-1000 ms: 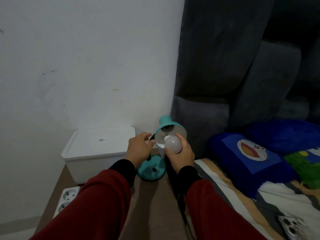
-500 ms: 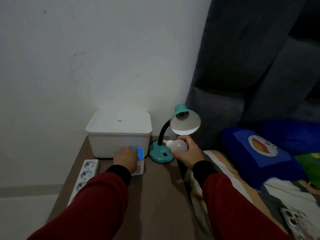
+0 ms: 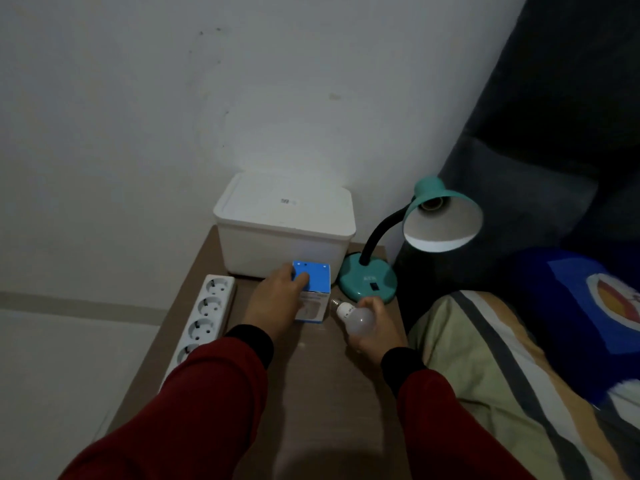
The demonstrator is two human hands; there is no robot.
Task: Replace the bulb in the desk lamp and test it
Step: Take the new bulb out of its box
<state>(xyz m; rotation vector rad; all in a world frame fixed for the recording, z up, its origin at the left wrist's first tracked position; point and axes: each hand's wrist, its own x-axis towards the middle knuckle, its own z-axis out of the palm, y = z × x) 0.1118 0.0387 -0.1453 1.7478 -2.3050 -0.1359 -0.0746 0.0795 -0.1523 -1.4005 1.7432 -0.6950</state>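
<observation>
A teal desk lamp [image 3: 370, 283] stands at the back right of the brown bedside table [image 3: 311, 375]. Its shade [image 3: 443, 220] faces me and the socket inside it holds no bulb. My right hand [image 3: 375, 327] grips a white bulb [image 3: 358, 318] low over the table, in front of the lamp's base, screw cap pointing left. My left hand [image 3: 280, 301] grips a small blue and white bulb box [image 3: 313, 289] that stands on the table just left of the lamp base.
A white lidded box [image 3: 285, 223] sits against the wall behind the bulb box. A white power strip [image 3: 204, 317] lies along the table's left edge. A bed with a striped blanket [image 3: 502, 375] and blue pillow [image 3: 588, 313] borders the table's right side.
My right hand drew the bulb out of the lamp shade and brought it down to the table. My left hand left the shade and took hold of the blue box.
</observation>
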